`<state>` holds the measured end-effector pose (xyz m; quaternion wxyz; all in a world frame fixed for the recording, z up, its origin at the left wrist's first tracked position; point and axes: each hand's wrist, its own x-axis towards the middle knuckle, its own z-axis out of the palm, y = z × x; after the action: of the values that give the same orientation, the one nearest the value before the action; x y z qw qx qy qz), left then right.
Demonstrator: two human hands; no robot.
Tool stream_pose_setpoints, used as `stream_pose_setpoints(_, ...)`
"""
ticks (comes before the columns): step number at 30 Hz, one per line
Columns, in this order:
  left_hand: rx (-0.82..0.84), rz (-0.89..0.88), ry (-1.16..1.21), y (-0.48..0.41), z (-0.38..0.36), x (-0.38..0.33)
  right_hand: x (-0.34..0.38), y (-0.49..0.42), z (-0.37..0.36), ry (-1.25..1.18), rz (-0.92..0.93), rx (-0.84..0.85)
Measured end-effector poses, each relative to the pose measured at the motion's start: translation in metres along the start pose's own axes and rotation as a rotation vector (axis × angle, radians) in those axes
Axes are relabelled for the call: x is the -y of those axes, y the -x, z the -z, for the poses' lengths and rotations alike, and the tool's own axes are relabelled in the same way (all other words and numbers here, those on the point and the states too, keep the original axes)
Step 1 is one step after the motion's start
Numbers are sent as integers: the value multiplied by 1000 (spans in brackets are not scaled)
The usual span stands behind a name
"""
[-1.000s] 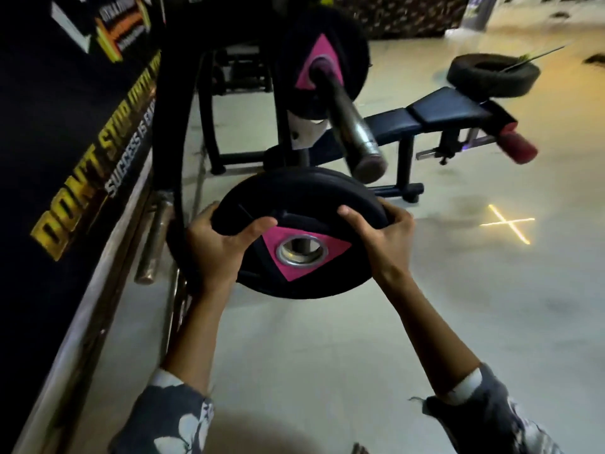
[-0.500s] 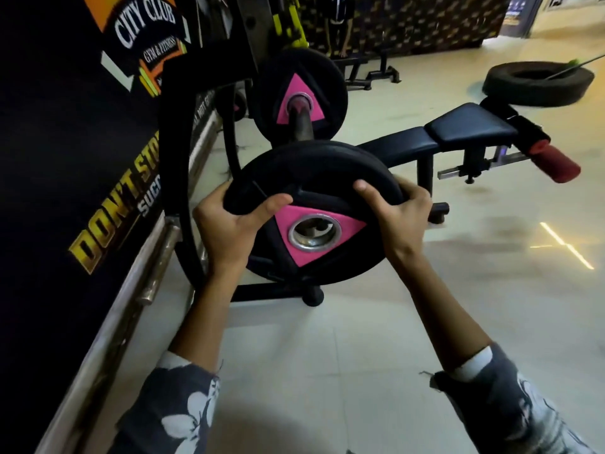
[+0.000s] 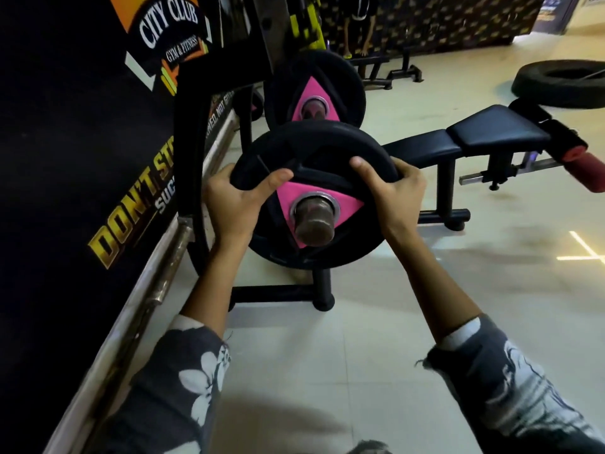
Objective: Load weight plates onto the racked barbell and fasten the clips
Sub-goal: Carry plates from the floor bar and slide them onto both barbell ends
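Head view only. Weight plate point(image 3: 314, 165), black rubber with a pink triangle around its steel-ringed hole, sits threaded on the end of the barbell sleeve point(image 3: 313, 224); the brown sleeve tip pokes out through the hole toward the camera. Left hand point(image 3: 234, 204) grips the plate's left rim, thumb laid across the front face, fingers point(image 3: 222, 173) curled behind the edge. Right hand point(image 3: 397, 191) grips the right rim the same way, thumb on the face, fingers wrapped over the edge. Both hands closed firm on the plate.

Second plate point(image 3: 340, 83), same black and pink pattern, already on the sleeve further in, close to the rack upright point(image 3: 262, 44); a gap of bare sleeve lies between the two plates, mostly hidden behind the near one.

Rack base foot point(image 3: 322, 299) on pale floor tiles below the plate. Black padded bench point(image 3: 491, 132) to the right, red roller pad point(image 3: 586, 165) at its far end. Large tyre point(image 3: 563, 83) lying flat on the floor beyond. Dark wall banner point(image 3: 124, 224) with yellow lettering along the left. Grey floral sleeves on both forearms.
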<state>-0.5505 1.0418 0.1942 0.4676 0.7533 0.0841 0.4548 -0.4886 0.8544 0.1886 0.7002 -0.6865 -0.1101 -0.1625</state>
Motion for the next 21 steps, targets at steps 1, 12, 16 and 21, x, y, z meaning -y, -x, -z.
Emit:
stream_pose_setpoints(1,2,-1,11,-7,-6,4,-4,-9,-4,9,23,-5)
stream_pose_setpoints(12,89,-11,44,-126,-98,92,-62,-148,-65,10,124,31)
stream_pose_setpoints(16,100,16,77,-174,-131,119,-84,-201,-90,60,104,16)
stream_pose_setpoints(21,97,-8,90,-207,-155,133,-102,-240,-109,90,142,-55)
